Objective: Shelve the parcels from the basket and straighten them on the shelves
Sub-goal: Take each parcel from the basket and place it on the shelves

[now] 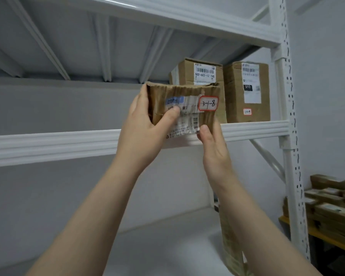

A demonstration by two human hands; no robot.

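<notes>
Two bare forearms [100, 212] reach up from the bottom edge. The left hand [145, 124] wraps the left end of a crumpled cardboard parcel [187, 96] marked 3-1-8, thumb on its label. The right hand [213, 150] pinches its lower right corner. The parcel hangs above the shelf rail [68, 144], just before two upright boxes [247, 92]. Pushed in carelessly, it could catch the rail or shove the nearer box askew.

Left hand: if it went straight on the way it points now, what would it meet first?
Probably nothing close: the left hand, with the parcel in its grip, points up into the open bay above the shelf beam, left of the labelled box. The back wall looks next, though depth is unclear.
</notes>
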